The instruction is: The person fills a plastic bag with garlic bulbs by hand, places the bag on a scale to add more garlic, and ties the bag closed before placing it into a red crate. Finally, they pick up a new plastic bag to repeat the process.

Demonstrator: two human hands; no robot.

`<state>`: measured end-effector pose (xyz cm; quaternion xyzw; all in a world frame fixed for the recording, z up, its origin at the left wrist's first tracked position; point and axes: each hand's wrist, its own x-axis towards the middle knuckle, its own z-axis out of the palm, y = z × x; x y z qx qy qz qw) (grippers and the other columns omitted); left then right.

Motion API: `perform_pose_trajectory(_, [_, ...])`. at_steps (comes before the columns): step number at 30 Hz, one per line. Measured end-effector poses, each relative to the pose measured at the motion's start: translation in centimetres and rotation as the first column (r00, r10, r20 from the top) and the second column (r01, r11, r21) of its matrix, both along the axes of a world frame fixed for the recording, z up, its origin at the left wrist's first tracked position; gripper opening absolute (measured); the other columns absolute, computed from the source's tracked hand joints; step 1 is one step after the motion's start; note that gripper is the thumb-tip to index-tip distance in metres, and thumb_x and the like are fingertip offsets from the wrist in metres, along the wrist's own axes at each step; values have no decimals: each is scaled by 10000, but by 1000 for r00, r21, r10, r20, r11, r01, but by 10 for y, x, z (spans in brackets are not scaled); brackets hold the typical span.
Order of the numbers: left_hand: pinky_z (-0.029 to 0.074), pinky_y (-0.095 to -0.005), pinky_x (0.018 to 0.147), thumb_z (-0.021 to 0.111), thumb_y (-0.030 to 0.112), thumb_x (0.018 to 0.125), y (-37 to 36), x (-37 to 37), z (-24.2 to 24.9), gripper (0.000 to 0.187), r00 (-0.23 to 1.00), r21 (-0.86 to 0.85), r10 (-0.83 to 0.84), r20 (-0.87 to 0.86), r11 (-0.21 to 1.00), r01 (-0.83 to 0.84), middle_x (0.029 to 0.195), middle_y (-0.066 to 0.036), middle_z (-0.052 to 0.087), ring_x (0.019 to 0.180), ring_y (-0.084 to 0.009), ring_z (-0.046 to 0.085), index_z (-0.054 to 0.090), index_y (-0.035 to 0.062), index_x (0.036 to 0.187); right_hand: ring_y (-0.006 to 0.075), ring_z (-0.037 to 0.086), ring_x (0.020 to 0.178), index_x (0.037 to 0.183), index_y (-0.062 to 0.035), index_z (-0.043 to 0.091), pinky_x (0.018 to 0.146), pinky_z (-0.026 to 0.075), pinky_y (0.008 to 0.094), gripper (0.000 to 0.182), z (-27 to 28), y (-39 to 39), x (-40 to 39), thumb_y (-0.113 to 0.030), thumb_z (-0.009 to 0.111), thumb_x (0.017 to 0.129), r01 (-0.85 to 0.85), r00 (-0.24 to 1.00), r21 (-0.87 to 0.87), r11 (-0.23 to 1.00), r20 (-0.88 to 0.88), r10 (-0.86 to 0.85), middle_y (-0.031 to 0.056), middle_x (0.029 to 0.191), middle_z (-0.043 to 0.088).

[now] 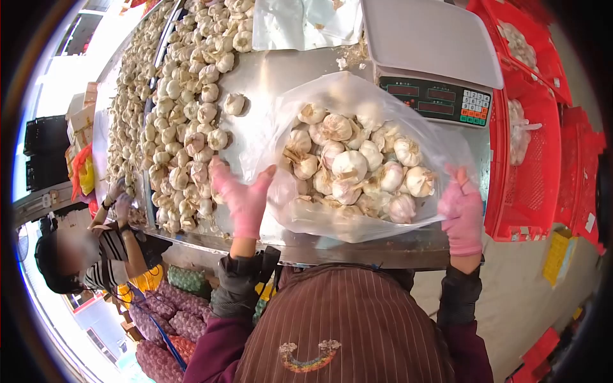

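Observation:
A clear plastic bag point(290, 108) lies wide-mouthed on the metal table in front of me, with many garlic bulbs point(350, 167) inside. My right hand point(462, 214), in a pink glove, pinches the bag's right edge. My left hand point(241, 198), gloved in pink too, has its thumb and fingers spread and holds nothing. Its fingertips are right at the edge of a long heap of loose garlic point(182, 127), and its thumb is close to the bag's left side. One single bulb point(234, 104) sits apart from the heap.
Behind the bag stands a digital scale point(434, 101) with a flat pan point(431, 38). A silvery plastic sheet point(306, 25) lies beside it. Red crates point(527, 185) with bagged garlic line the right. A co-worker point(96, 255) handles garlic at left; full mesh sacks point(172, 306) lie below.

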<state>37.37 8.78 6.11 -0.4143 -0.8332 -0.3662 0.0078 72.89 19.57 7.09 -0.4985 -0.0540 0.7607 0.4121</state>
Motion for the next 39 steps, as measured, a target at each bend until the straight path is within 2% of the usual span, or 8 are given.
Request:
perform_pose_trajectory(2, [442,-319,995,635,67,828,14,0,22,463,496,-299,190,847,942,150,1252,-266,513,1125,-290,558,450,-132,1203,33,170,359,1161,6,575,316,186,231,384,57,11,-21,-322,486,980,-8,970,102,995,-242,33,-87,491,253])
perform_pose_trajectory(6, [395,-384,1058,536,57,873,8,4,112,416,630,232,-196,751,972,26,1228,-250,551,1167,-322,549,425,-135,1224,12,201,340,1287,65,442,278,159,196,424,173,17,-122,-250,386,1010,-151,886,354,923,-366,285,-96,503,267])
perform_pose_trajectory(7, [390,-399,1063,521,65,879,-2,1,134,422,654,277,-193,732,961,-26,1236,-242,549,1182,-324,538,412,-117,1244,36,293,370,1245,69,475,288,221,220,406,183,7,-155,-241,405,992,-423,904,692,584,280,324,-69,557,342])
perform_pose_trajectory(9, [387,-420,1065,511,45,864,-39,4,126,462,677,408,-188,711,895,-180,1269,-251,521,1193,-337,525,367,-73,1287,89,427,493,1213,61,484,398,375,265,373,156,-25,-184,-210,426,964,-429,604,276,860,-621,500,-4,705,468])
perform_pose_trajectory(14, [444,-239,837,527,-87,824,-78,-50,82,433,650,270,-11,760,915,-300,1143,-91,591,970,-123,567,486,-29,1251,209,591,805,1307,31,415,542,495,359,493,153,-45,-231,-273,491,926,-241,413,473,848,-740,530,189,1236,505])
perform_pose_trajectory(18, [437,-213,812,543,-72,826,-100,-84,31,416,642,193,93,761,912,-362,1092,-41,613,947,-89,557,506,-40,1239,17,171,335,1380,-43,407,291,150,203,461,150,-4,-192,-319,403,1010,-277,956,359,891,9,294,-57,623,459])
perform_pose_trajectory(29, [362,-518,984,630,226,773,19,18,0,386,918,-514,-365,-154,823,241,1244,-266,487,1201,-410,443,541,44,1101,16,105,366,1382,-33,398,315,116,211,443,118,-10,-207,-278,419,1014,-210,870,286,935,-382,313,-86,499,185])
perform_pose_trajectory(39, [449,-454,803,530,87,818,-61,-120,29,206,736,-834,-676,43,381,398,914,-99,649,881,-284,629,562,109,1020,123,573,833,1081,46,626,736,458,243,236,102,22,-80,-77,493,930,-759,503,335,558,846,177,59,860,576])
